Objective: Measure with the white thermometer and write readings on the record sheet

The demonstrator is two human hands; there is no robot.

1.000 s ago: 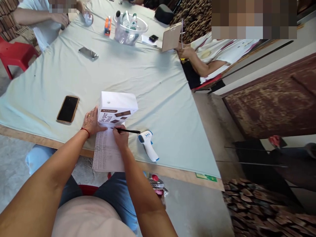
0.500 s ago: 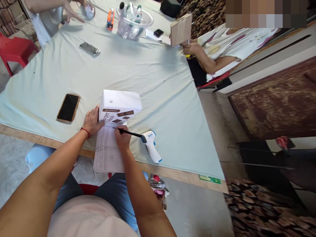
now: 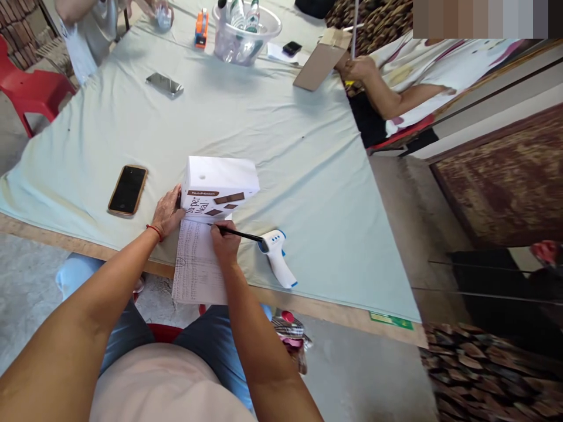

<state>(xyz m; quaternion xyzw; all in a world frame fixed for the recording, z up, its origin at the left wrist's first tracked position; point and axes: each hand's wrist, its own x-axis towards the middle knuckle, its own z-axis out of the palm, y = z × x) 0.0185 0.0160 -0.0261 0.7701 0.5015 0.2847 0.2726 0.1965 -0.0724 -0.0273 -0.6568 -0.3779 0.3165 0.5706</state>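
A white box (image 3: 222, 176) with brown bar pictures and "Super Meal" lettering stands on the cloth-covered table in front of me. My left hand (image 3: 168, 212) is closed against its left side, with the thumb at the front lower corner. A written-on sheet of paper (image 3: 197, 264) lies before the box and hangs past the table edge. My right hand (image 3: 225, 241) grips a long black pen (image 3: 241, 234), its tip on the paper near the foot of the box. Beyond the pen's back end lies a white and blue infrared thermometer (image 3: 278, 258).
A phone in a brown case (image 3: 128, 190) lies to the left, another phone (image 3: 164, 84) farther back. At the far side stand a clear basin of bottles (image 3: 241, 44) and an orange tape dispenser (image 3: 201, 28). Across the table, a co-worker's hand (image 3: 358, 69) holds a cardboard box (image 3: 319, 64).
The view has shifted slightly. The co-worker's cardboard box has tipped and come down closer to the table. My hands stay at the white box and the paper, with the pen barely moved.
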